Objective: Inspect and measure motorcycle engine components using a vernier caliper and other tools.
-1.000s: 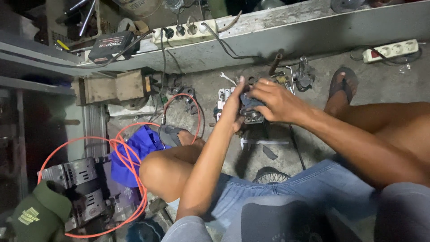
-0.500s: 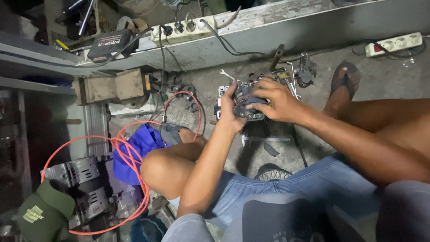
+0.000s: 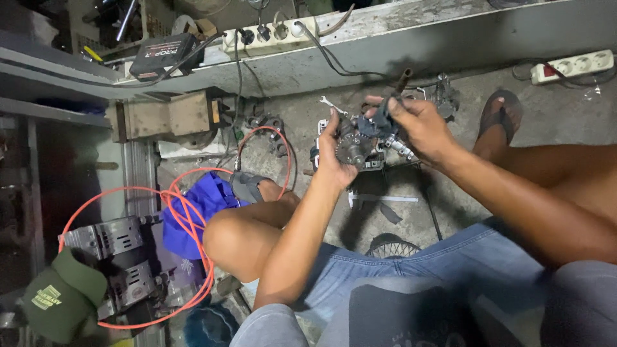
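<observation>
Since the frame 1 second ago the right hand [image 3: 418, 125] has come off the top of the metal assembly [image 3: 360, 148] and lifted toward the far side of it, so the toothed gear [image 3: 352, 149], then covered by both hands, now shows between the 2 sets of fingers; the left hand [image 3: 334, 157] has stayed wrapped on the near-left side, fingers curled shut around the assembly's body, thumb up along its edge; the right fingers are pinched closed on a dark blue-grey rag or part [image 3: 384, 119] just above the assembly, with a rusty rod [image 3: 402, 80] standing out beyond the fingertips; whether that rod is gripped or merely behind the fingers cannot be told.

The assembly is held off the concrete floor [image 3: 553, 109], between the 2 hands, its threaded fittings [image 3: 402, 149] poking out under the right palm; judging from this, the hold has shifted from a 2-handed clamp to 1 hand steadying while the other works at the upper end.

Beyond the right fingertips lie a small spanner [image 3: 328, 103] and a white power strip [image 3: 270, 35]; left of the left forearm coils an orange hose [image 3: 186, 212] over a blue cloth [image 3: 205, 199].
</observation>
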